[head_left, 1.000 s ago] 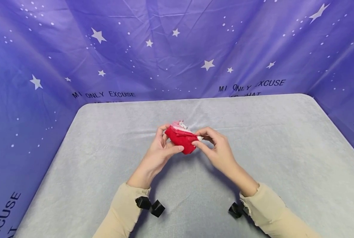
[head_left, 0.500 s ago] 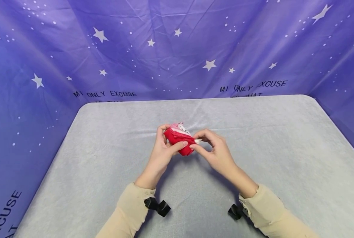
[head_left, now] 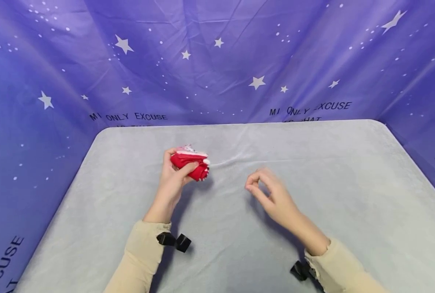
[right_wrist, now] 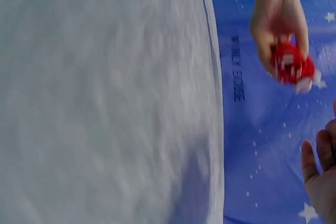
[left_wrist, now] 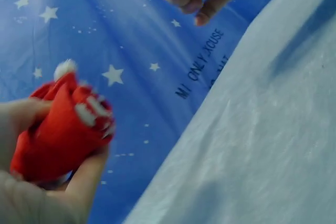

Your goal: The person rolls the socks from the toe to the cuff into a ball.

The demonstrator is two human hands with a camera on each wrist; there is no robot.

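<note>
My left hand point(head_left: 170, 183) grips a small, rolled bundle of red cloth point(head_left: 181, 160) above the table, left of the middle. White trim and a pink-and-white patterned part show along its upper edge. At the bundle's right end, white bits and a fluffy white pompom point(left_wrist: 65, 68) stand out in the left wrist view. The thumb presses on its near side, and the fingers wrap its far side. Apart from it, to the right, my right hand point(head_left: 277, 199) hovers with loosely bent fingers, thumb tip near the index fingertip. Nothing shows between them.
A pale grey cloth covers the table point(head_left: 235, 236), with slight creases near its far side. Behind and at both sides hangs a purple-blue curtain point(head_left: 217, 81) with white stars and black lettering. Black wrist-worn devices point(head_left: 174, 241) sit at both beige cuffs.
The right hand has let go of the bundle's white end and drawn back to the right. My left hand has carried the bundle to the left and turned its end.
</note>
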